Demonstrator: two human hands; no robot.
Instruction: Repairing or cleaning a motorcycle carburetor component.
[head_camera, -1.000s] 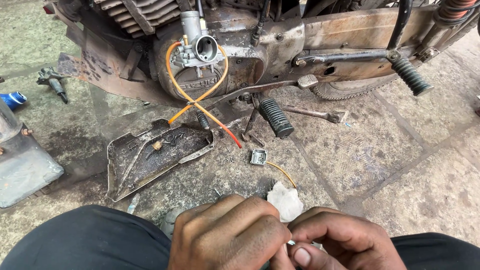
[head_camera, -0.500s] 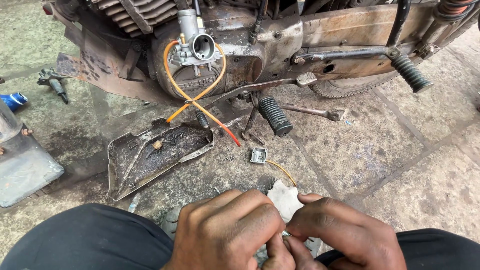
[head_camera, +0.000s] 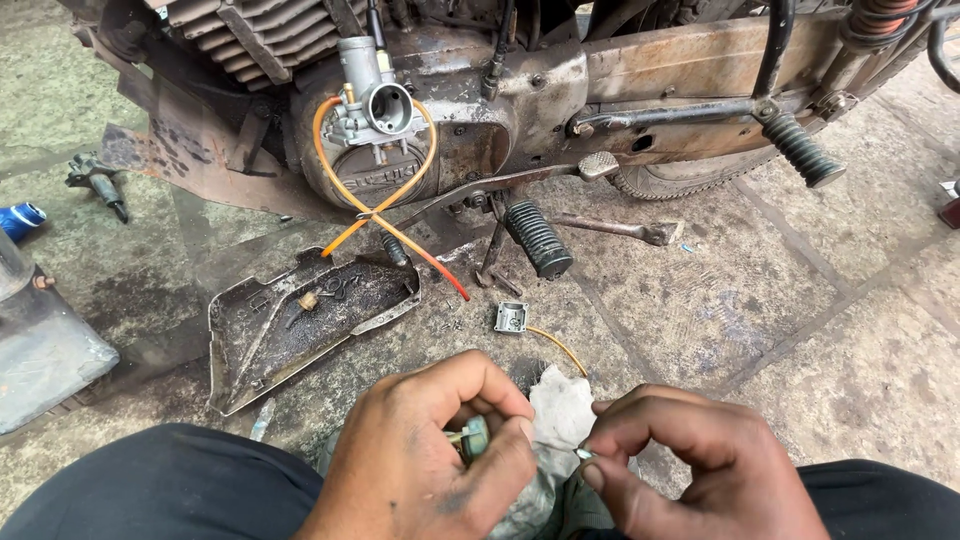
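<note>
My left hand (head_camera: 425, 460) is closed around a small greenish metal part (head_camera: 472, 437) with a brass tip, held low in the middle of the view. A dirty white rag (head_camera: 560, 410) lies between the two hands, bunched under them. Just to the right of the rag, my right hand (head_camera: 690, 465) pinches a tiny metal piece (head_camera: 583, 454) between thumb and forefinger. Both hands hover above my dark trousers (head_camera: 150, 485).
A motorcycle engine with a carburetor (head_camera: 372, 100) and looped orange hoses (head_camera: 385, 215) fills the top. A greasy metal side cover (head_camera: 300, 320) lies on the paved ground, with a small square part on a yellow wire (head_camera: 511, 317), footpegs (head_camera: 538, 240), and a grey container (head_camera: 40, 350) at left.
My hands have separated and risen into view. The left now shows the greenish part, and the right has drawn away to the right with a tiny piece.
</note>
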